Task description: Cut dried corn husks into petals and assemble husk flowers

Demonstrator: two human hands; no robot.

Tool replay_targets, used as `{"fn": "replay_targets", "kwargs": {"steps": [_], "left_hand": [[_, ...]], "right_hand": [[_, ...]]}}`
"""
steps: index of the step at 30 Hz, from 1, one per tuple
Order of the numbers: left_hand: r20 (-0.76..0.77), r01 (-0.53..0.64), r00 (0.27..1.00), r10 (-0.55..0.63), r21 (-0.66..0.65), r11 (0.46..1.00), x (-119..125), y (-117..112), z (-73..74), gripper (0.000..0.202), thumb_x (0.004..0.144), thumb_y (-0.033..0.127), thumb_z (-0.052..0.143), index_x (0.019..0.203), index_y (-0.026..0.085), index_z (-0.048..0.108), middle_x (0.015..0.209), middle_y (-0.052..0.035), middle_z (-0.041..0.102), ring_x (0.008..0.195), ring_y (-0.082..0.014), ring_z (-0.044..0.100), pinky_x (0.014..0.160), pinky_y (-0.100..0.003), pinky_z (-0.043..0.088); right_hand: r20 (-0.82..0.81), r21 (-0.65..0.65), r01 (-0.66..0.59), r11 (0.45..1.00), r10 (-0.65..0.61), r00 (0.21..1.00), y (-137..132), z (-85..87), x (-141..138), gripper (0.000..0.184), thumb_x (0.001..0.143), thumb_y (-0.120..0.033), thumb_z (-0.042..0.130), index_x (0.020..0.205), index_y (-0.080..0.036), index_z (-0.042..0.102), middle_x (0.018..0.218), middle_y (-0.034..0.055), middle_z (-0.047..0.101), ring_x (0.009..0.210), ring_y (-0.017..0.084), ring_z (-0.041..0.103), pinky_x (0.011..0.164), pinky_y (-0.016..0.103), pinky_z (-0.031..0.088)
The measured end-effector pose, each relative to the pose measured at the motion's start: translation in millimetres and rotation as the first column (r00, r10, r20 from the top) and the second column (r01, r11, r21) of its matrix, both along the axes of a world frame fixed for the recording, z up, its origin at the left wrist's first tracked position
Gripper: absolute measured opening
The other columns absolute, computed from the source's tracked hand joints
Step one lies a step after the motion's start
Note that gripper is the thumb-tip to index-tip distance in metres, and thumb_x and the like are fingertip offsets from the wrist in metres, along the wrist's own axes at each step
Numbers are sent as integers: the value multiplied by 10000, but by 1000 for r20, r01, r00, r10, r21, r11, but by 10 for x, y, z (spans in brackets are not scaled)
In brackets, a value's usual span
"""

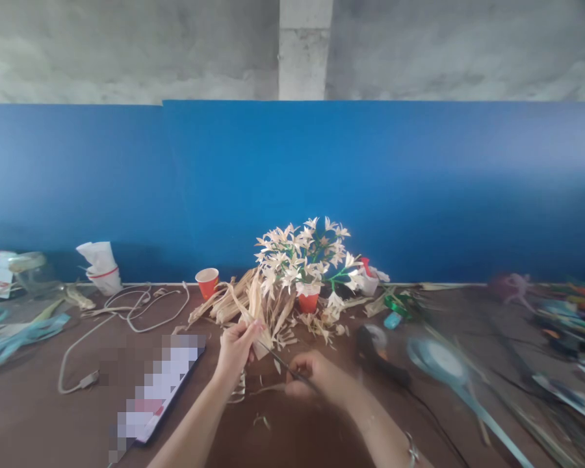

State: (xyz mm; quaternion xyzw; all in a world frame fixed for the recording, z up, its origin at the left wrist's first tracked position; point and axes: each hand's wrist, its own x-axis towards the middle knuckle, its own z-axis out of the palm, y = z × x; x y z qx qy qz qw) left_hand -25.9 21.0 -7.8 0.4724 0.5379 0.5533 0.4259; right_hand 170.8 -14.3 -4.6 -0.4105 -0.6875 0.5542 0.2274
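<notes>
My left hand (238,344) pinches a pale dried corn husk (253,305) that fans upward from the fingers. Just to its right, my right hand (306,376) is closed around a thin dark tool (279,359). The tool's narrow tip points up and left, at the lower end of the husk; whether it touches cannot be made out. Behind my hands stands a bunch of cream husk flowers (302,257) on green stems in a red cup (309,301). A heap of loose dried husks (231,299) lies to the left of the cup.
An orange paper cup (207,284) and a white cup with tissue (104,276) stand at the back left. A phone (163,390) and white cable (78,344) lie left. On the right are a black corded tool (383,357), a light-blue ribbon roll (441,361) and blurred clutter.
</notes>
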Motion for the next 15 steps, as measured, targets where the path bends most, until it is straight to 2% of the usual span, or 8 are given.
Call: {"fn": "replay_targets", "kwargs": {"steps": [8, 15], "left_hand": [[23, -14, 1000, 14, 0, 1000, 20, -17, 34, 499, 591, 595, 642, 662, 105, 704, 317, 35, 457, 263, -59, 352, 293, -170, 210], [62, -21, 998, 20, 13, 1000, 30, -45, 85, 495, 580, 592, 648, 658, 106, 701, 321, 38, 459, 267, -56, 343, 293, -168, 205]], "right_hand": [[36, 52, 14, 999, -16, 999, -13, 82, -8, 341, 660, -460, 672, 748, -136, 619, 506, -52, 486, 427, 56, 401, 406, 162, 314], [30, 55, 37, 998, -39, 999, -12, 57, -2, 312, 664, -440, 672, 743, -142, 621, 534, -42, 517, 469, 70, 437, 454, 172, 342]]}}
